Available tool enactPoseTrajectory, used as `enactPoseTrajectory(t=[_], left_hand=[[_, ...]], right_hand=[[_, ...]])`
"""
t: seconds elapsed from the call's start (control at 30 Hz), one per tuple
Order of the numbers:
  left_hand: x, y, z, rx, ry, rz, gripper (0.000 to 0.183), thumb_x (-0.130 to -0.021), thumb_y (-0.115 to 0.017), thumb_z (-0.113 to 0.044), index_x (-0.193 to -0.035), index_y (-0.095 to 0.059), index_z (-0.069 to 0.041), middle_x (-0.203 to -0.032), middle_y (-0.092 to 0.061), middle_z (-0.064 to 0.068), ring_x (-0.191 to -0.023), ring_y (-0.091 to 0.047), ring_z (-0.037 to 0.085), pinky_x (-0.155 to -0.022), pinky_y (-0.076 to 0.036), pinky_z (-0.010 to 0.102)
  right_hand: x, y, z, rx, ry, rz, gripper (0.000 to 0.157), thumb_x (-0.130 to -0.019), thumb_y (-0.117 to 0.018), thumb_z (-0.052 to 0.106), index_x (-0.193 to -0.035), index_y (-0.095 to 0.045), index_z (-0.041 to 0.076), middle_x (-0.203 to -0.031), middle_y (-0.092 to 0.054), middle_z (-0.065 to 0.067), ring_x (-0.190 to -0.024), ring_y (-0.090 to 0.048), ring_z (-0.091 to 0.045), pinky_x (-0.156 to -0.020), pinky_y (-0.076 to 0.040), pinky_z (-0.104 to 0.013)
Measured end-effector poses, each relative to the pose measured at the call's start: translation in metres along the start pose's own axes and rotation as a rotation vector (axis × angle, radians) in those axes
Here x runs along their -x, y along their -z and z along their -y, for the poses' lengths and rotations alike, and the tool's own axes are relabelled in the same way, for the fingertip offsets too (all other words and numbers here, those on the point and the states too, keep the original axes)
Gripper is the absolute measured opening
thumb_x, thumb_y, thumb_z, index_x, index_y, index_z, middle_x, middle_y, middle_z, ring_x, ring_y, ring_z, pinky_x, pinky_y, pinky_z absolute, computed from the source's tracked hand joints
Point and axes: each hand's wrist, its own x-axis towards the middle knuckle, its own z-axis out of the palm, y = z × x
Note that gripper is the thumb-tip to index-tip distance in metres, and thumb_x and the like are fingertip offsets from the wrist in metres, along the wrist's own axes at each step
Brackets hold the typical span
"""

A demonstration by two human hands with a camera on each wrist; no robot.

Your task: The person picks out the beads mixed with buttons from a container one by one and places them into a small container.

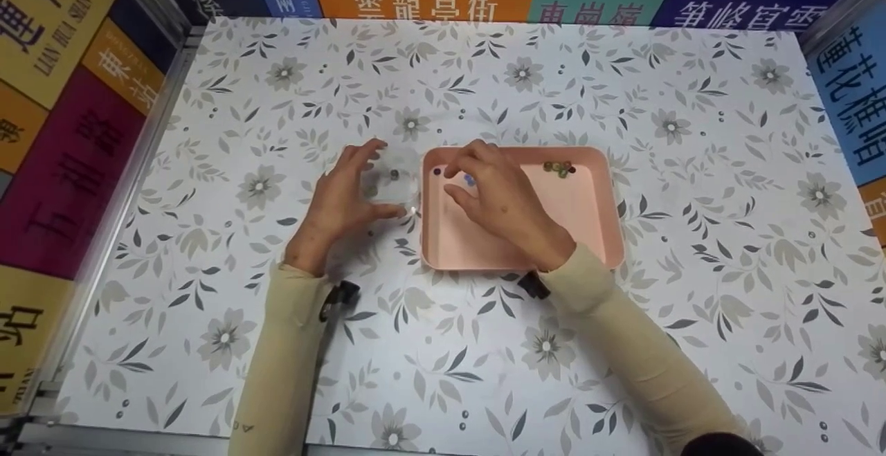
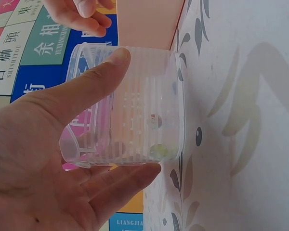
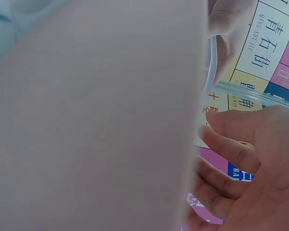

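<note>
Left hand (image 1: 339, 196) grips a clear container (image 2: 149, 101): thumb along one side wall, fingers against the opposite one. We read it as upright from the left wrist view, mouth up, base down at the floral tabletop (image 1: 713, 186); we can't tell if the base touches. Inside, near the base, we see a green bead (image 2: 159, 151) and a small reddish striped bead (image 2: 155, 120). The container sits just left of the pink tray (image 1: 471, 245).

Right hand (image 1: 502, 196) is over the left half of that tray, palm side down, fingers loosely bent. Head view shows a gap between thumb and index tips — we see nothing held there, so we call it released. Right wrist view doesn't add much: a blurred pale surface fills most of it, and part of the fingers is hidden behind its edge.

Beads in the tray: blue beads (image 1: 469, 180) near the right hand's fingertips, one dark bead (image 1: 437, 171) in the far left corner, a cluster of green beads (image 1: 557, 166) at the far right, with another dark bead (image 1: 572, 170) beside it.

Around the work: printed street-sign panels (image 1: 426, 3) beyond the far table edge, black straps (image 1: 340, 300) at both wrists, beige sleeves (image 1: 280, 359).
</note>
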Motion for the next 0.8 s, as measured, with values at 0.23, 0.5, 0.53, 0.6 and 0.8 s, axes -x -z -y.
enactPoseTrajectory(t=[0.23, 0.5, 0.53, 0.6, 0.8], left_hand=[[-0.003, 0.000, -0.004, 0.016, 0.024, 0.012, 0.104, -0.070, -0.098, -0.028, -0.157, -0.041, -0.024, -0.151, -0.049, 0.010, -0.134, -0.057, 0.037, -0.115, -0.047, 0.052], [0.000, -0.001, -0.001, 0.022, 0.029, -0.002, 0.106, -0.068, -0.099, -0.027, -0.157, -0.042, -0.024, -0.151, -0.051, 0.009, -0.134, -0.058, 0.036, -0.115, -0.048, 0.052], [0.000, -0.001, -0.001, 0.019, 0.024, -0.003, 0.106, -0.068, -0.099, -0.028, -0.157, -0.042, -0.024, -0.150, -0.051, 0.009, -0.133, -0.058, 0.036, -0.115, -0.048, 0.053], [0.001, -0.001, 0.000, 0.013, 0.013, -0.006, 0.105, -0.069, -0.099, -0.028, -0.157, -0.042, -0.023, -0.149, -0.051, 0.010, -0.132, -0.059, 0.035, -0.114, -0.047, 0.054], [0.001, -0.001, 0.000, -0.012, -0.001, -0.010, 0.105, -0.070, -0.098, -0.031, -0.157, -0.041, -0.022, -0.149, -0.051, 0.011, -0.133, -0.059, 0.035, -0.114, -0.045, 0.057]], right_hand=[[0.002, 0.002, -0.004, -0.012, -0.015, -0.015, 0.015, -0.097, -0.074, 0.021, -0.108, -0.075, 0.011, -0.118, -0.065, -0.004, -0.111, -0.061, -0.025, -0.098, -0.051, -0.041], [0.002, 0.003, -0.007, 0.006, -0.028, 0.001, 0.021, -0.098, -0.074, 0.022, -0.115, -0.074, 0.012, -0.119, -0.065, -0.004, -0.111, -0.061, -0.026, -0.098, -0.051, -0.042], [0.003, 0.004, -0.008, 0.012, -0.029, 0.004, 0.020, -0.098, -0.074, 0.023, -0.115, -0.074, 0.012, -0.119, -0.065, -0.004, -0.111, -0.061, -0.026, -0.098, -0.051, -0.042], [0.004, 0.006, -0.010, 0.016, -0.030, 0.005, 0.020, -0.098, -0.074, 0.023, -0.114, -0.074, 0.011, -0.119, -0.065, -0.004, -0.113, -0.061, -0.027, -0.099, -0.051, -0.043], [0.006, 0.014, -0.014, 0.022, -0.043, -0.012, 0.019, -0.098, -0.074, 0.023, -0.110, -0.075, 0.009, -0.118, -0.066, -0.006, -0.114, -0.062, -0.027, -0.098, -0.052, -0.042]])
